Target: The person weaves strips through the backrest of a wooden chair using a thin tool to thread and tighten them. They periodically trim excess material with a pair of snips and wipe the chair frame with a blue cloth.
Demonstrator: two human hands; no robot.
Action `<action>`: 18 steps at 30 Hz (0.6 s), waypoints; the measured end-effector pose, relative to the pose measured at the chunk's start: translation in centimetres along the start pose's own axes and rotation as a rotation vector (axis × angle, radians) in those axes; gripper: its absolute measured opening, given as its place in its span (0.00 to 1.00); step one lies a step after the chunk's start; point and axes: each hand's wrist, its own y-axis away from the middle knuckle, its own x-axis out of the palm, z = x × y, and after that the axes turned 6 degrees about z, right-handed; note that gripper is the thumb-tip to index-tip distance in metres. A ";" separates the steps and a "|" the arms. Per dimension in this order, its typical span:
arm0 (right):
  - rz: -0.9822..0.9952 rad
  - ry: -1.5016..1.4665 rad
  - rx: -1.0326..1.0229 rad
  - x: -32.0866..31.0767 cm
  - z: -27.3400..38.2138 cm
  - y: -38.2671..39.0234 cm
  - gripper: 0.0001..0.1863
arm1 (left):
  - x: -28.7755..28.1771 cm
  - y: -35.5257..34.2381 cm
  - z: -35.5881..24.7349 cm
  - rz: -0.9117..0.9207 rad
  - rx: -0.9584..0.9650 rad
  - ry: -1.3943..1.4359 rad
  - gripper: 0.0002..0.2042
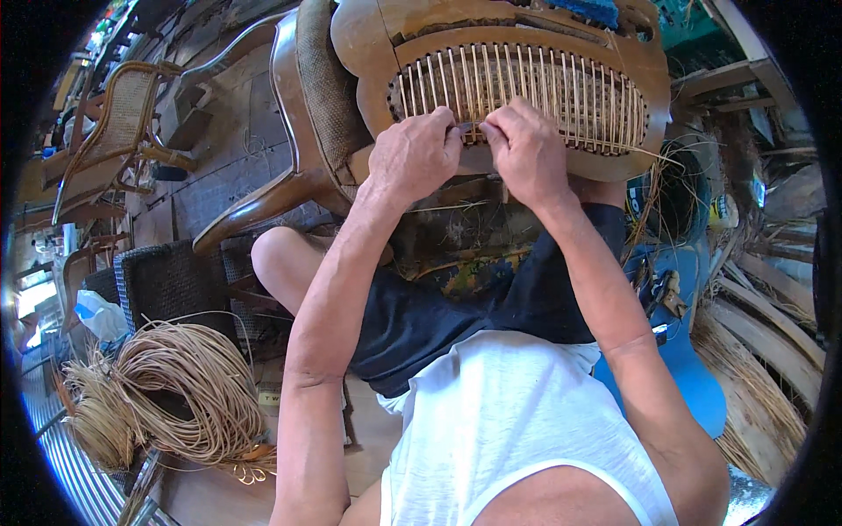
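Upper centre: cane strands [605,96] strung across a wooden frame [368,44] | left hand [412,156] and right hand [531,159] curled at its lower edge; whether either grip pinches cane, I can't tell | uneven tugging could snap a strand

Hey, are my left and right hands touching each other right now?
Apart. The head view shows a gap between the left hand and the right hand, with the cane panel visible between them.
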 end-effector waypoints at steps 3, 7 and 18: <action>-0.014 -0.020 -0.078 0.3 -0.5 0.0 0.06 | 0.0 -0.3 0.4 0.000 -0.031 0.101 0.13; 0.020 -0.046 -0.133 -0.3 -0.9 0.2 0.06 | -0.1 -0.4 -0.3 0.026 -0.104 0.106 0.17; -0.001 -0.026 -0.167 0.5 -0.3 0.5 0.02 | -5.1 10.0 1.1 -0.050 -0.403 -0.087 0.20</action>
